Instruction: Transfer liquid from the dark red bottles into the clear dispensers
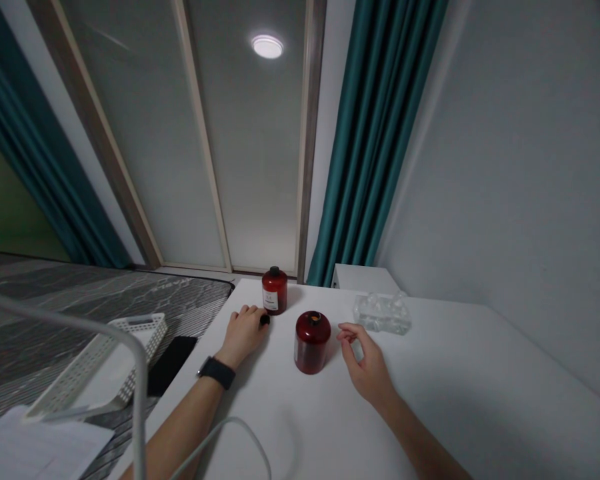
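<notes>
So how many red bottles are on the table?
2. The far red bottle stands just beyond the left hand; the near red bottle stands between that hand and the right hand. No others show.

The near bottle [312, 353] is dark red with a black neck [315, 318]. The far bottle [280, 291] is also dark red, with a black cap [275, 271] and a white label [270, 300] bearing dark print. The small round piece [265, 320] near it is black. The desk [290, 413] is plain white. The basket [150, 333] at left is white with a regular hole pattern. The surface [180, 293] beneath is grey, white-veined and striped. Left curtain [40, 153] and right curtain [367, 147] are teal.
</notes>
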Motion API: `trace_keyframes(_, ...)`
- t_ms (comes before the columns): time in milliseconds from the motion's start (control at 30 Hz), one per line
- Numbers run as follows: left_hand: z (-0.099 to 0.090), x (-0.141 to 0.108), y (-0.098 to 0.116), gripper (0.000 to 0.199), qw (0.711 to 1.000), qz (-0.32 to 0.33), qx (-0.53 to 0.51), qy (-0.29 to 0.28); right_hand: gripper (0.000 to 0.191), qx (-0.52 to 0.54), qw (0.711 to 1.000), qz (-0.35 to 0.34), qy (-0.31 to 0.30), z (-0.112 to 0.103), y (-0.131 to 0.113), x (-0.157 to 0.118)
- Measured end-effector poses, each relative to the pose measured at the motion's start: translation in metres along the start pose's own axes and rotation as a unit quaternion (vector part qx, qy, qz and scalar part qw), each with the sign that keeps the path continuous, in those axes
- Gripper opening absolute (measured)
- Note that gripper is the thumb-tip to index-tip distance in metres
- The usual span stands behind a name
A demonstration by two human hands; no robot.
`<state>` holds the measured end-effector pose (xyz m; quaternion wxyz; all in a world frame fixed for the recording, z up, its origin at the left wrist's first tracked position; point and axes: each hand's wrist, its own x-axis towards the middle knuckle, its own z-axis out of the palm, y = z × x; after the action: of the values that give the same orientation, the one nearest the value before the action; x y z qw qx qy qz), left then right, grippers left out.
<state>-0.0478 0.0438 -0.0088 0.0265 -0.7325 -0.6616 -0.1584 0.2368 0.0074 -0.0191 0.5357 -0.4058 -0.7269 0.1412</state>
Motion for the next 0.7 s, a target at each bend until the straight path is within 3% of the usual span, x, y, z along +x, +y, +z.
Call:
trace_keyframes(233,-0.028,-0.005,0.004,0.023,0.995,-0.026,-0.024,0.091,0.02,-0.016,1.0,-0.015,0.005,-0.003,0.001,0.005)
trace_keyframes(300,-0.033,-0.009,0.013,0.02,0.982,0.015,-0.08,0.171,0.021,-0.029,0.999,-0.019,0.022,-0.006,0.007,0.008)
trace_keyframes(367,-0.03,-0.014,0.027,0.016,0.949,0.086,-0.173,0.248,0.023,-0.047,0.998,-0.014,0.042,-0.011,0.016,0.012)
trace_keyframes(400,-0.027,-0.018,0.035,0.016,0.934,0.114,-0.217,0.259,0.025,-0.058,0.997,-0.01,0.053,-0.014,0.021,0.014)
trace_keyframes(533,-0.007,-0.032,0.063,0.042,0.911,0.164,-0.31,0.218,0.029,-0.1,0.99,0.009,0.103,-0.028,0.044,0.019)
trace_keyframes(700,0.008,-0.035,0.069,0.077,0.917,0.157,-0.325,0.172,0.04,-0.122,0.984,0.021,0.129,-0.035,0.066,0.021)
